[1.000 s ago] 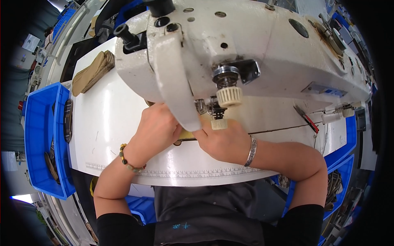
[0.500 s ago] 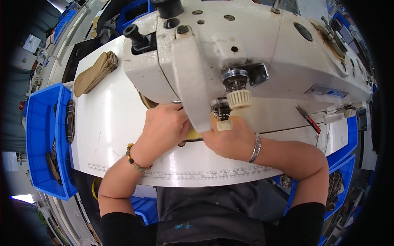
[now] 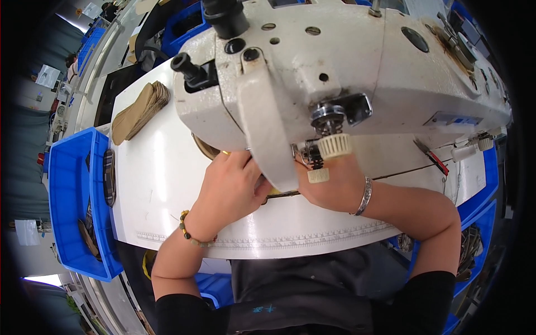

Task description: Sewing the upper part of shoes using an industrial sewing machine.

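Under the head of a white sewing machine (image 3: 312, 61), a tan piece of material with a dark edge (image 3: 204, 146) lies mostly hidden by the machine and my hands. My left hand (image 3: 231, 184) is closed at this piece, fingers curled and thumb tucked in toward the machine's white lever (image 3: 268, 123). On the other side of the lever is my right hand (image 3: 332, 187), its fingers hidden behind the machine's tension knobs. A thin dark strip (image 3: 399, 174) runs across the table from beside my right wrist. Between the hands a bit of yellow and dark trim shows.
A stack of tan shaped pieces (image 3: 139, 114) rests at the table's far left. Red-handled thread snips (image 3: 432, 158) lie on the right. A blue bin (image 3: 70, 195) with plaid pieces stands left. A ruler scale (image 3: 290, 243) follows the table's near edge.
The whole view has shifted slightly, so everything sits a little further right and lower. Less of the yellow material shows between my hands. Both hands stay at the machine.
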Demonstrator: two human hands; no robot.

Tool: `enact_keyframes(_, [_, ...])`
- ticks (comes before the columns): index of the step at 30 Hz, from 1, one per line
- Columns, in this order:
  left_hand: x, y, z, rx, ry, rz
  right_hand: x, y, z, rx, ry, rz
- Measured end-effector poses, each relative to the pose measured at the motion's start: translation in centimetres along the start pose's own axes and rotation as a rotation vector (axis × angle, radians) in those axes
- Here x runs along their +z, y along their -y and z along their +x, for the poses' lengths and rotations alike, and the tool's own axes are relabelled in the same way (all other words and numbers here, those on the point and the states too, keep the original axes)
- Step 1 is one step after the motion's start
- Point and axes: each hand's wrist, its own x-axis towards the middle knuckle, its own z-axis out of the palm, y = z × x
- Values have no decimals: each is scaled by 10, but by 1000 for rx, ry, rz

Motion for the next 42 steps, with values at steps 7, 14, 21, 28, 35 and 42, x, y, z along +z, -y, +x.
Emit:
enact_keyframes(7, [2,7,-6,112,100,183,7,-4,2,52,-50,-12])
enact_keyframes(14, [15,18,-3,262,-121,197,14,-14,1,126,213,58])
enact_keyframes(21, [19,21,-5,286,-160,176,23,-25,-4,50,220,-17])
enact_keyframes(28, [18,24,-6,206,-54,218,21,-20,3,-46,37,13])
enact_keyframes(35, [18,24,1,222,-124,140,32,-22,5,3,20,84])
enact_keyframes(42, [21,21,1,232,-99,159,6,-7,13,-95,29,0])
